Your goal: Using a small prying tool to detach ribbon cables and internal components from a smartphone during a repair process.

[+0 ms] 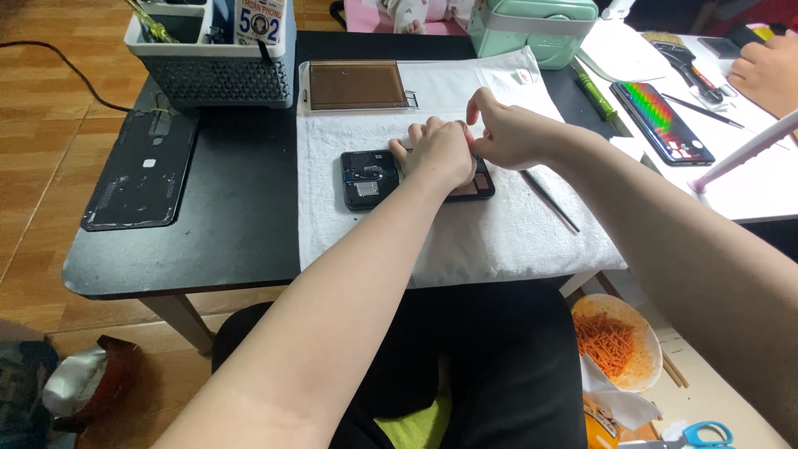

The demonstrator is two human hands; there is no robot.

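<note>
An opened dark phone (370,178) lies flat on a white towel (465,233), its back cover off and its inner parts showing. My left hand (436,152) rests on the phone's middle, fingers curled, pressing it down. My right hand (507,131) meets it from the right, thumb and forefinger pinched at the phone's upper edge; whatever it pinches is too small to tell. The phone's right half is hidden under both hands.
A brown rectangular panel (357,85) lies at the towel's back. A removed back cover (141,170) and a grey tool basket (212,58) sit left on the black table (241,233). A thin black rod (550,201), a second phone with a colourful screen (662,122), another person's hand (769,71).
</note>
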